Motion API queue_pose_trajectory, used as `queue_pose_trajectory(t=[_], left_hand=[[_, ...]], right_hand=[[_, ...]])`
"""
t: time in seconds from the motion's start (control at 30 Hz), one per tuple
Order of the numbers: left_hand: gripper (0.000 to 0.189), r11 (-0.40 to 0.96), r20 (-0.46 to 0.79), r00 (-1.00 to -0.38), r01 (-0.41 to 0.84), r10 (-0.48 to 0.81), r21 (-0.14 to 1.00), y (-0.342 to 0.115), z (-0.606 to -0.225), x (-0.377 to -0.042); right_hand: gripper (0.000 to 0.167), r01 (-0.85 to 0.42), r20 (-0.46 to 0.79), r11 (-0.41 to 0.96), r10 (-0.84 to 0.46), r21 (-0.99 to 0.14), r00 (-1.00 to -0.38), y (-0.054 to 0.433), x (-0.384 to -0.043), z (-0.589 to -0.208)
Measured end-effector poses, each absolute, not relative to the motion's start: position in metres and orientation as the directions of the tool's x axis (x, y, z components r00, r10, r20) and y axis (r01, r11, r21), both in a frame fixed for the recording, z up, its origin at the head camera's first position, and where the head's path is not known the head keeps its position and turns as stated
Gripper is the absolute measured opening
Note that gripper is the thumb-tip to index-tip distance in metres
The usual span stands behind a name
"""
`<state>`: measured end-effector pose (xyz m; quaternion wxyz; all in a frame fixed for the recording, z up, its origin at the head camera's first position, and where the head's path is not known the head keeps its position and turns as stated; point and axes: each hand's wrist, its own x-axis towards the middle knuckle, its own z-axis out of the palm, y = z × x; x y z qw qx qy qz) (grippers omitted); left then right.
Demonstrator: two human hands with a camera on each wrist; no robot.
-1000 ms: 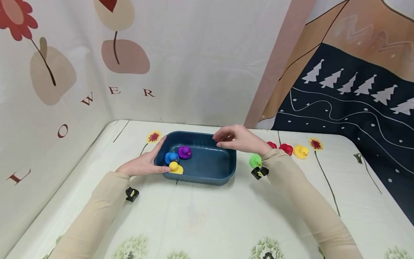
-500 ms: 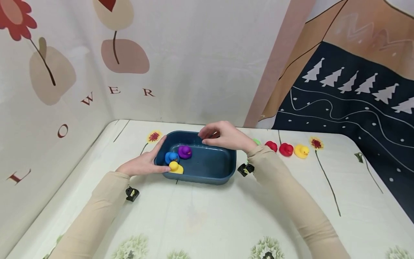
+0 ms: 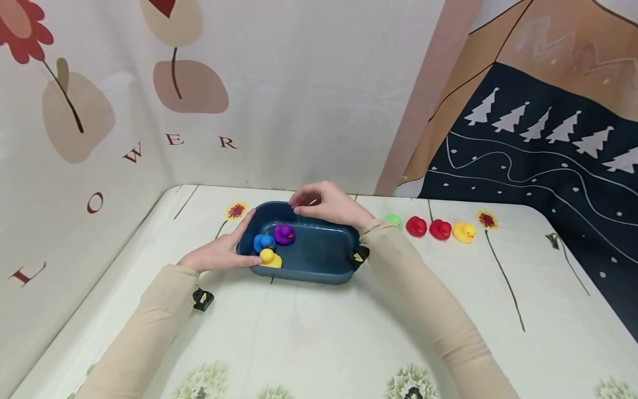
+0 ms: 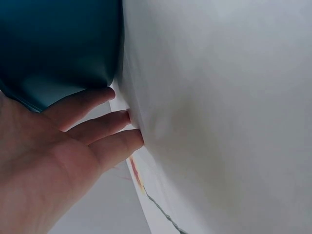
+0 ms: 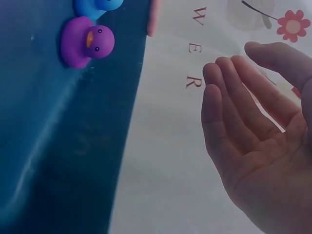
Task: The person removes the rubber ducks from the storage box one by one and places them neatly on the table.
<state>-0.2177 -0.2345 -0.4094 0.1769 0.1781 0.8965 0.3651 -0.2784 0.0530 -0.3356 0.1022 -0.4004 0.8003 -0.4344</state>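
A dark blue plastic tub (image 3: 319, 276) holds three rubber ducks at its left end: a purple duck (image 3: 284, 234), a blue duck (image 3: 263, 243) and a yellow duck (image 3: 270, 258). Spread along the tub's left end is my left hand (image 3: 214, 254), its thumb at the near rim beside the yellow duck. In the left wrist view, its straight, slightly bent fingers (image 4: 109, 124) lie by the tub's outer wall. My right hand (image 3: 331, 205) hovers over the far rim, fingers loosely curved. The right wrist view shows nothing in its palm.
To the right, a green duck (image 3: 393, 220), partly hidden by the sleeve, a red duck (image 3: 416, 225), a second red duck (image 3: 441, 229) and another yellow duck (image 3: 464, 232) line up on the flower-printed cloth (image 3: 309, 338). A hanging cloth (image 3: 299, 111) walls off the back.
My right hand has moved left along the tub's far rim, uncovering the red ducks and part of the green one. The left hand and the ducks in the tub have stayed put.
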Motion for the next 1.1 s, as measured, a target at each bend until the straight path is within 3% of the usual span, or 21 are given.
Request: queue_pose_trajectory(t=[0.5, 0.93, 1.1], left_hand=[[0.108, 0.674, -0.185, -0.875, 0.195, 0.448, 0.712, -0.233, -0.409, -0.218], [0.11, 0.698, -0.177, -0.877, 0.218, 0.447, 0.683, -0.235, -0.408, -0.219], [0.11, 0.704, -0.171, -0.881, 0.221, 0.441, 0.674, -0.235, -0.408, -0.218]], right_hand=[[0.02, -0.475, 0.143, 0.321, -0.689, -0.819, -0.711, 0.033, -0.293, -0.36], [0.024, -0.435, 0.055, 0.372, -0.706, -0.82, -0.707, 0.02, -0.297, -0.38], [0.024, -0.421, 0.014, 0.369, -0.738, -0.828, -0.675, 0.021, -0.298, -0.382]])
